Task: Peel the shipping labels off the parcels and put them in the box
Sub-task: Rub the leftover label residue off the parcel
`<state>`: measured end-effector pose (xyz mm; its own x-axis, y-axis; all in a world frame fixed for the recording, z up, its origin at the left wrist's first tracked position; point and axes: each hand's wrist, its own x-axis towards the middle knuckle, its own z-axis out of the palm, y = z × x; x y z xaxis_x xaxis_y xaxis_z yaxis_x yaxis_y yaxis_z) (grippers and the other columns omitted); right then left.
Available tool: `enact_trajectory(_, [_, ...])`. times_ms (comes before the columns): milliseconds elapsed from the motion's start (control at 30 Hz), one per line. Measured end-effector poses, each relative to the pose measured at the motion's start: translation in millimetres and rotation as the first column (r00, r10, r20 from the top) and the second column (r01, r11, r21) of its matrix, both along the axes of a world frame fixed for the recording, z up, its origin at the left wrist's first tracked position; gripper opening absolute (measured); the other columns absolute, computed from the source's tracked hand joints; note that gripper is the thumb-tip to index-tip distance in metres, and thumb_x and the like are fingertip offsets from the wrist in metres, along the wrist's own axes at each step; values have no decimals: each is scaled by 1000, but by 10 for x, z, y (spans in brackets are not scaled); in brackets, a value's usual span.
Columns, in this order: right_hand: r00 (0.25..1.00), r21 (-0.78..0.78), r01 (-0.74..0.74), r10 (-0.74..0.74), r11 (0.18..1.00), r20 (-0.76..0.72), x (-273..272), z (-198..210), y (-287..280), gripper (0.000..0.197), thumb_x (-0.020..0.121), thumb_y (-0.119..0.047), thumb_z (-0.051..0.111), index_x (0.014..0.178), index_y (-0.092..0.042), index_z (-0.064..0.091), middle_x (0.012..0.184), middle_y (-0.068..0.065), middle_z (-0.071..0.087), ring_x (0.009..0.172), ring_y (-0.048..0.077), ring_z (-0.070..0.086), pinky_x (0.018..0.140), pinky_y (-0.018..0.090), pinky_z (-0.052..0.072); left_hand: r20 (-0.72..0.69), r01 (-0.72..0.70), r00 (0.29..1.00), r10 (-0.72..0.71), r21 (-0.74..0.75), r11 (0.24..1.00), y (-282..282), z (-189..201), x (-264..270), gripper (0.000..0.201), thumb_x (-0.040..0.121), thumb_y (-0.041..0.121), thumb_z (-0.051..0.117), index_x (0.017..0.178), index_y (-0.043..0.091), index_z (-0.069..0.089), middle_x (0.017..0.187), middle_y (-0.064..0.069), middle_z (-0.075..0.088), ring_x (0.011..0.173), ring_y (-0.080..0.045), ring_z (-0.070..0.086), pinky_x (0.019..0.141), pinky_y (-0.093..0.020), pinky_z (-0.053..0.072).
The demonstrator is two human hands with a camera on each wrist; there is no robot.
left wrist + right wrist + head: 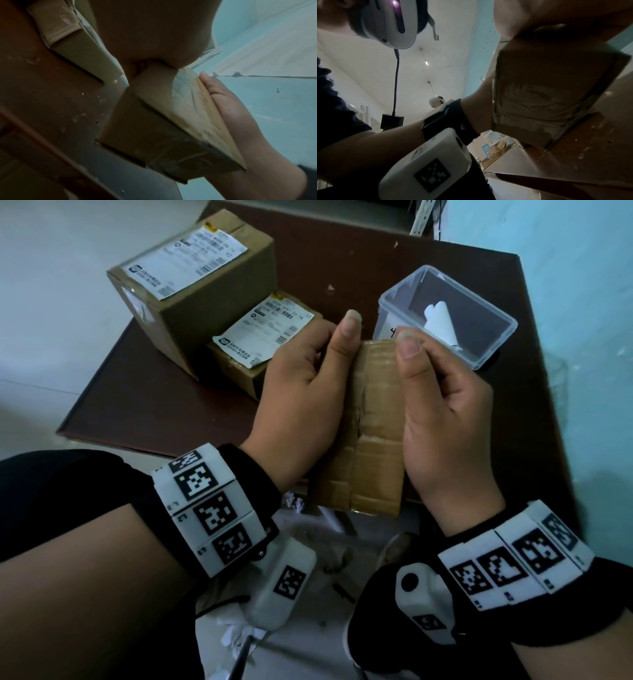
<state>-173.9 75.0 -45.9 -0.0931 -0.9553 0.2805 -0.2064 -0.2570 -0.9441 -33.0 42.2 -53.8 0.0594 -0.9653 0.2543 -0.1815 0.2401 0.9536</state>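
Head view: left hand point(301, 392) and right hand point(445, 412) both grip a taped parcel point(373, 426) (no label seen on its top), held just in front of the clear box point(493, 344); two labelled parcels point(191, 285) sit left of box on the table point(137, 392). Left wrist: same parcel point(164, 135) w/ right hand's fingers point(223, 100) flat on one side. Right wrist: parcel's taped end point(544, 97) above table edge.

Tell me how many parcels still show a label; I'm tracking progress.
2: the large parcel at the table's far left and the small parcel beside it. The held parcel's hidden faces might carry one.
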Motion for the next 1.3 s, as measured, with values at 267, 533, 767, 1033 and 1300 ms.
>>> enact_trajectory(267, [999, -62, 38, -39, 997, -19, -66, 25, -10, 23, 114, -24, 52, 103, -11, 67, 81, 14, 60, 73, 7, 57, 69, 26, 51, -52, 190, 981, -189, 5, 982, -10, -31, 39, 25, 111, 22, 45, 114, 13, 68, 95, 12, 65, 89, 2, 60, 82, -19, 48])
enact_trajectory(533, [997, -38, 79, -78, 996, 22, -77, 8, -30, 27, 115, -24, 49, 101, -14, 70, 82, 8, 63, 80, 11, 61, 76, 34, 54, -38, 270, 962, -269, 50, 961, 73, -21, 51, 34, 100, 24, 63, 133, 19, 58, 113, 12, 66, 105, -2, 65, 92, -28, 56])
enact_trajectory(767, [991, 46, 64, -69, 997, 117, -98, 10, -73, 54, 113, -37, 44, 96, 14, 54, 91, 41, 50, 86, 58, 53, 74, 52, 53, -543, 170, 835, 90, 409, 897, -26, 136, -7, 42, 114, 34, 37, 118, 7, 69, 105, -12, 78, 95, -27, 74, 94, -48, 60])
enact_trajectory(1033, [990, 165, 42, -64, 985, 126, -50, 45, -75, 41, 109, -45, 43, 100, -14, 68, 91, 18, 65, 93, 38, 67, 88, 50, 58, -589, 124, 787, 183, 443, 888, -56, 138, 52, 19, 96, 23, 75, 88, 6, 74, 87, -15, 76, 73, -21, 72, 70, -35, 62])
enact_trajectory(1300, [963, 231, 146, -191, 962, 189, -48, 117, -28, 36, 110, -50, 44, 94, -29, 69, 106, 26, 71, 104, 43, 70, 98, 62, 58, -329, 98, 944, 27, 357, 929, 4, 88, 12, 46, 98, 51, 67, 64, 21, 66, 85, -5, 75, 82, -24, 70, 81, -55, 60])
